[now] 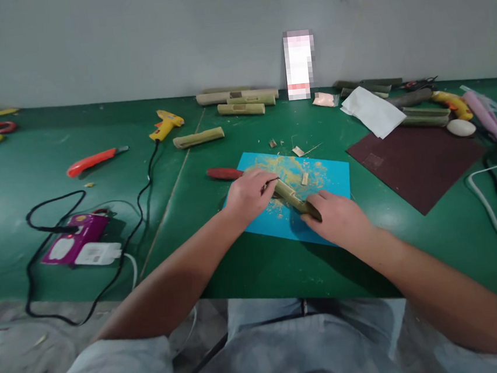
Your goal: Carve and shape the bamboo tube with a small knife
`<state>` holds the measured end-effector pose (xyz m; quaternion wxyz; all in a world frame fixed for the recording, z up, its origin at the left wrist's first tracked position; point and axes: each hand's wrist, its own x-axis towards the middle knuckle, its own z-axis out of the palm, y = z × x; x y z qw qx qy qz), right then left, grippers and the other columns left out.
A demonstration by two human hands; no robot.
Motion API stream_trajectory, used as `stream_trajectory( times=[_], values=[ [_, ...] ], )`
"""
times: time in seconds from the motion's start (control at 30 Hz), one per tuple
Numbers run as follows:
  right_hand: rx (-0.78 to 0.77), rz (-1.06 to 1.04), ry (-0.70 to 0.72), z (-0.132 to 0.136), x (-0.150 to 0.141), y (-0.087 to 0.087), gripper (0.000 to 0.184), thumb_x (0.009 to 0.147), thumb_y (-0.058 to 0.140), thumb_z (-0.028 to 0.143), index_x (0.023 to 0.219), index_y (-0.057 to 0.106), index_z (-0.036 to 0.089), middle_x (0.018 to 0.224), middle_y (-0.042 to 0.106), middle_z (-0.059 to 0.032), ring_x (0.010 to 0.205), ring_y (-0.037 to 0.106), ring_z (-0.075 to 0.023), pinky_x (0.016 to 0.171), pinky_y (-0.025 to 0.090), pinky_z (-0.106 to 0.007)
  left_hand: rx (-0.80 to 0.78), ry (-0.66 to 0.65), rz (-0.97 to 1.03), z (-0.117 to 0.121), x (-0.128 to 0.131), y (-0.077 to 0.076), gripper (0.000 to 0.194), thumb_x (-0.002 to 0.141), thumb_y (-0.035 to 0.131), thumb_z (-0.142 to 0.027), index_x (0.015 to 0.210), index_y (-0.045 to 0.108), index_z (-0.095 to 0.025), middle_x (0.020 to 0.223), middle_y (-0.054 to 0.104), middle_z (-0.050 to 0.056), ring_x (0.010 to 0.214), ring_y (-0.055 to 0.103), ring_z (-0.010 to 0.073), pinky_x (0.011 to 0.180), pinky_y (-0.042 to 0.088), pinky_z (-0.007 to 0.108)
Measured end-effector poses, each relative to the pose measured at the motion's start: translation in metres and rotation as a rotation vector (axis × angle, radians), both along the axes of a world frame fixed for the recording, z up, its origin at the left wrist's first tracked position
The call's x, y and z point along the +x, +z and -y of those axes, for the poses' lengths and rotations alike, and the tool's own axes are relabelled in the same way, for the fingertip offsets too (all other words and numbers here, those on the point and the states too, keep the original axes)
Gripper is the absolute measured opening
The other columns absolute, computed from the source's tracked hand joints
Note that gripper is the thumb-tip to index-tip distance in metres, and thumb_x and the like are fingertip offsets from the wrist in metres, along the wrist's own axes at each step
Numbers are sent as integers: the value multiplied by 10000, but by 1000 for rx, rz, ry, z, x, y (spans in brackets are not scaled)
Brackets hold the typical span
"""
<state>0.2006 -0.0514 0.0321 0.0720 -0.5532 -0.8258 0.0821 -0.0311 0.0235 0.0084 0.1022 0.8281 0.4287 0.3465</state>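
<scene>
My right hand (338, 219) grips the near end of a short green bamboo piece (292, 197) that lies slanted on a blue sheet (333, 179). My left hand (249, 195) is closed on a thin dark tool whose tip touches the bamboo's far end. Yellowish sawdust (291, 170) and small chips cover the sheet around the bamboo. A red-handled tool (223, 173) lies just left of my left hand, at the sheet's edge.
Several bamboo pieces (240, 100) lie by the back wall. A yellow glue gun (164, 124), an orange utility knife (90, 162) and a purple power strip (80, 237) with black cables are on the left. Dark sandpaper (413, 165), white paper (373, 110) and another glue gun (454, 103) are on the right.
</scene>
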Motion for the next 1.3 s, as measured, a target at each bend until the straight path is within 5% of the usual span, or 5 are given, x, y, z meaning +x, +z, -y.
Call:
stream_trajectory(
  times=[0.2,0.37,1.0,1.13,1.3],
  values=[
    [-50,5,-23,-2,-2,-1,187,950,535,323,953,643,169,955,688,-77,793,642,-196,614,360,-322,102,14,-175,6,2,-10,238,993,530,-268,1040,735,-157,950,727,104,870,697,216,796,561,332],
    [-76,-9,-21,-3,-2,-2,184,947,528,312,955,638,165,966,688,-85,805,638,-194,635,372,-318,94,-113,-142,3,4,-19,254,1023,487,-258,1089,714,-166,967,710,89,911,687,190,837,563,319],
    [-99,-18,-59,-4,-3,-3,176,952,522,310,938,624,168,964,677,-88,795,627,-194,624,354,-324,10,-99,-54,8,13,-17,233,1010,508,-259,969,718,-167,856,682,61,824,656,177,783,544,314],
    [-103,-21,-48,-3,-3,-4,179,946,530,317,938,625,165,956,678,-92,799,627,-200,625,358,-324,-23,-200,-105,8,14,-18,235,1015,489,-247,1038,712,-176,927,706,73,900,675,184,827,552,316],
    [-87,-34,-70,-4,-3,-3,173,946,507,304,926,619,173,941,674,-83,765,616,-188,601,339,-321,50,-64,-97,-3,7,-18,210,995,532,-263,1018,720,-173,901,701,69,870,677,182,803,555,305]
  ],
)
